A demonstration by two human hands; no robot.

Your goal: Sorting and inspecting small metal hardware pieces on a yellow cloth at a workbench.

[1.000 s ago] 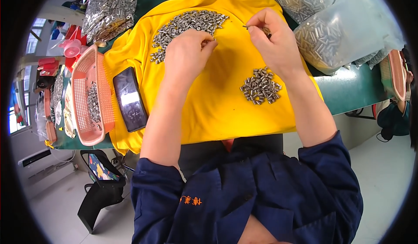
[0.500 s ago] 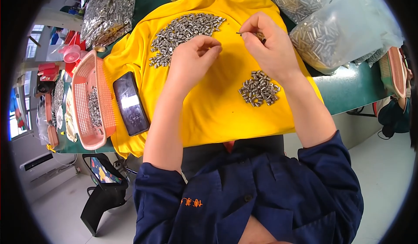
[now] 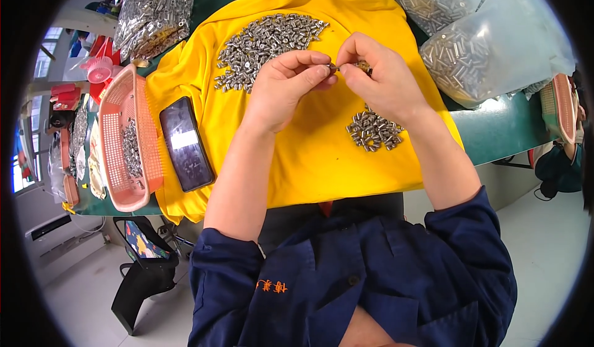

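Note:
Over the yellow cloth (image 3: 303, 161), my two hands meet fingertip to fingertip. The thumb and index finger of my left hand (image 3: 278, 93) pinch a small metal piece (image 3: 332, 68), mostly hidden by the fingers. My right hand (image 3: 390, 81) is closed on a thin, pin-tipped tool with a brass-coloured part (image 3: 365, 68) showing among the fingers; its tip is at the small piece. Beyond my left hand spreads a large pile of short silvery metal sleeves (image 3: 266, 40). A smaller pile of similar sleeves (image 3: 374, 130) lies just below my right hand.
A black phone (image 3: 185, 146) lies left on the cloth, beside a pink basket (image 3: 154, 161) with metal parts inside. Clear bags of metal parts stand at far left (image 3: 154, 16) and far right (image 3: 461, 56). The green table (image 3: 501, 130) shows at right; a black chair (image 3: 145, 285) stands below left.
My hands, apart before, have come together at the fingertips. The left moved right and the right came slightly nearer to me, bringing the tool's tip to the small metal piece.

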